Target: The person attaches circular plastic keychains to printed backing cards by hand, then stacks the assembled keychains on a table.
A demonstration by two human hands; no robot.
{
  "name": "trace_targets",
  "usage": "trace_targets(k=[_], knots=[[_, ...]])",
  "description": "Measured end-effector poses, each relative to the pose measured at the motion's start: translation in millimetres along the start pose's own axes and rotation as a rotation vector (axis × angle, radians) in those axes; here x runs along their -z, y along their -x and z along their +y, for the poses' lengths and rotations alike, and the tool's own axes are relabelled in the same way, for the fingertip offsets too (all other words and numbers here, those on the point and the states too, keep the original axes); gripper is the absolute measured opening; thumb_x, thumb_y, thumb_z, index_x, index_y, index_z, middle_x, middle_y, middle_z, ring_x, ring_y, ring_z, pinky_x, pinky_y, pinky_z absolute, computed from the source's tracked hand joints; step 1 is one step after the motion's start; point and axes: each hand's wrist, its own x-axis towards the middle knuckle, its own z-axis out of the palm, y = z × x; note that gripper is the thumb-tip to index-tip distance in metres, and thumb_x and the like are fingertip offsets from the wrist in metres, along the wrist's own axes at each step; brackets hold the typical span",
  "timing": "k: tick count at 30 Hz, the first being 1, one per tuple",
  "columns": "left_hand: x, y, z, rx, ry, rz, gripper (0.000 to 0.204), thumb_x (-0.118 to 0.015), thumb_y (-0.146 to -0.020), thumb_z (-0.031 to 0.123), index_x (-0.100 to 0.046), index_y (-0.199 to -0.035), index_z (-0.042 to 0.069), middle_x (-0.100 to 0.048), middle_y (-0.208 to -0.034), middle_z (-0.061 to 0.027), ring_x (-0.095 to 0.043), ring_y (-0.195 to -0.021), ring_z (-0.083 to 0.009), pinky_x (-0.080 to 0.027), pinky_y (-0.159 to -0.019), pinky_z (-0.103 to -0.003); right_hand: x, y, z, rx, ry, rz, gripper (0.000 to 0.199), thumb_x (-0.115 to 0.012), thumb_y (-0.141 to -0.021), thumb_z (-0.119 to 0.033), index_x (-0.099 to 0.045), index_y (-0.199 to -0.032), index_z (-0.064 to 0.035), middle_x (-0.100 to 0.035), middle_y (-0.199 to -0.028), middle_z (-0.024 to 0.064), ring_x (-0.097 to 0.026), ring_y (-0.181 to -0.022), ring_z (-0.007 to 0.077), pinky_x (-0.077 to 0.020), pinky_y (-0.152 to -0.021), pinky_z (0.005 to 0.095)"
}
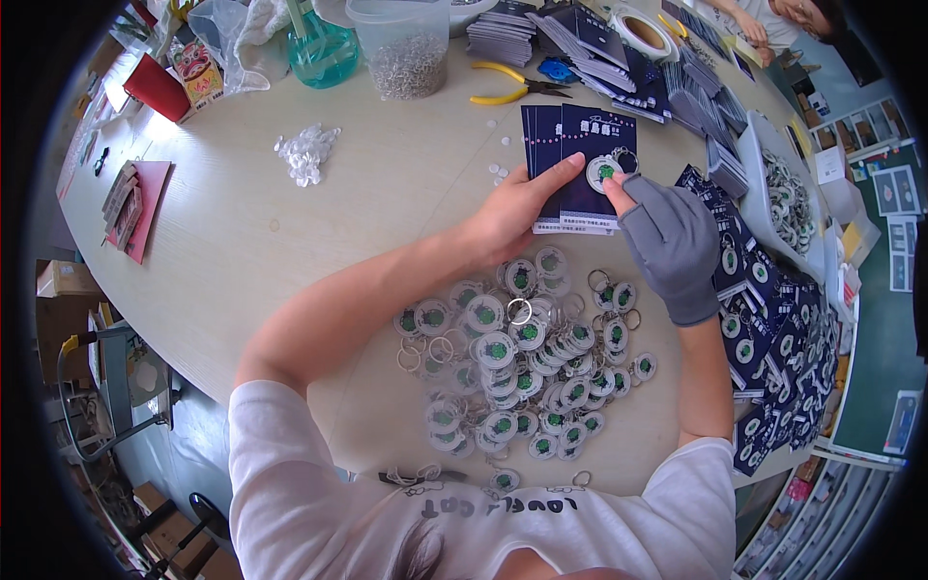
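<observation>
My bare left hand (507, 215) is closed on a small fan of dark blue backing cards (570, 208), thumb on top near their left edge. On the front card lies a round white keychain (596, 175) with a green figure, its ring by the card's right edge. My right hand (672, 237), in a grey glove with bare fingertips, has its fingers on this keychain; the glove hides part of the grip. Below my hands spreads a heap of similar keychains (495, 350). To the right is a pile of blue cards with keychains on them (764, 353).
Yellow-handled pliers (501, 72), a tub of metal rings (401, 72) and a green spray bottle (321, 53) stand beyond my hands. Small clear pieces (307, 155) lie left. Card stacks (590, 48) and a white tray (768, 217) are right. Another person's hand (751, 29) shows far right.
</observation>
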Motion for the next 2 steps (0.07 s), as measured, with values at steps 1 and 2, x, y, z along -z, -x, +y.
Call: trace_targets(k=[1,2], knots=[[-1.6,0.9,0.0,-0.022,0.005,0.008,0.044,-0.06,-0.099,0.031,-0.052,-0.131,0.002,-0.062,-0.123,-0.0103,-0.065,-0.108,-0.0217,-0.053,-0.095,-0.037,2.0,-0.2,0.0,0.0,0.0,-0.013,0.036,-0.069,-0.079,-0.01,-0.068,-0.115,-0.0098,-0.065,-0.106,0.003,-0.066,-0.088,0.0151,-0.0493,-0.071,0.0303],[-2.0,0.1,-0.1,-0.023,0.005,0.008,0.044,-0.06,-0.099,0.031,-0.052,-0.131,0.002,-0.062,-0.123,-0.0103,-0.065,-0.108,-0.0217,-0.053,-0.095,-0.037,3.4,0.0,0.1,0.0,-0.003,-0.024,0.037,-0.069,-0.079,-0.01,-0.068,-0.117,-0.0098,-0.066,-0.108,0.0033,-0.066,-0.091,0.0152,-0.0494,-0.071,0.0304]])
